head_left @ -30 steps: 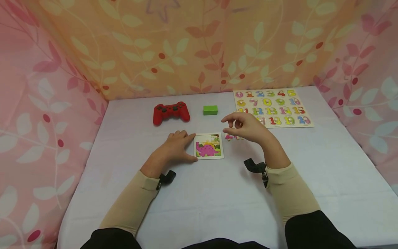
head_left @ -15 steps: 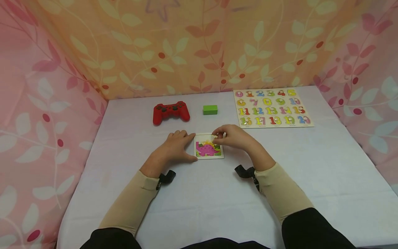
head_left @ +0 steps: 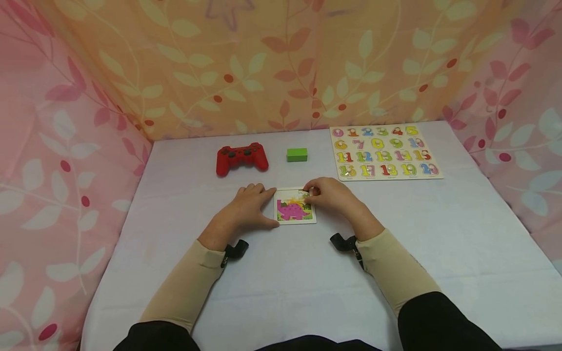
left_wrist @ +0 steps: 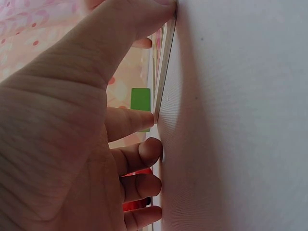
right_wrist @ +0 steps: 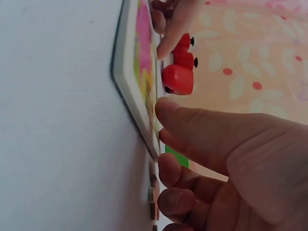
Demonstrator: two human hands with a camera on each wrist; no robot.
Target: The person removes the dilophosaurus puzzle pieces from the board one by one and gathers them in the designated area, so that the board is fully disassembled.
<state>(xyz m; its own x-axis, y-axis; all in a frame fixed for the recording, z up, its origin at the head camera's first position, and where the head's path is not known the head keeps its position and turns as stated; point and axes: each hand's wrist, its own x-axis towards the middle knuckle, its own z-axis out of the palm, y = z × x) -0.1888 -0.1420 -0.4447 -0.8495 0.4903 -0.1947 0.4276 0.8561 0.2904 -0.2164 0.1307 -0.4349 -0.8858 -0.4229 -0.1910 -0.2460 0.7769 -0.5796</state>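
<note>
A small square dinosaur jigsaw puzzle [head_left: 292, 211] in a white frame lies flat on the table, showing a pink dinosaur. My left hand [head_left: 247, 210] holds its left side, thumb at the near corner and index finger at the far one; the other fingertips touch the cloth in the left wrist view. At the puzzle's upper right, my right hand [head_left: 334, 196] has thumb and index fingertips close together over a pale jigsaw piece [head_left: 302, 195], mostly hidden by the fingers. Loose jigsaw pieces [right_wrist: 153, 196] lie beneath the right hand in the right wrist view.
Behind the puzzle are a red game controller [head_left: 242, 158] and a green block [head_left: 297, 155]. A number puzzle board [head_left: 386, 152] lies at the back right. White cloth [head_left: 281, 282] covers the table, with patterned curtains [head_left: 281, 63] around it.
My right hand has come left and nearer from beside the number board to the dinosaur puzzle's upper right, carrying a jigsaw piece down into the frame. The left hand has stayed still.
</note>
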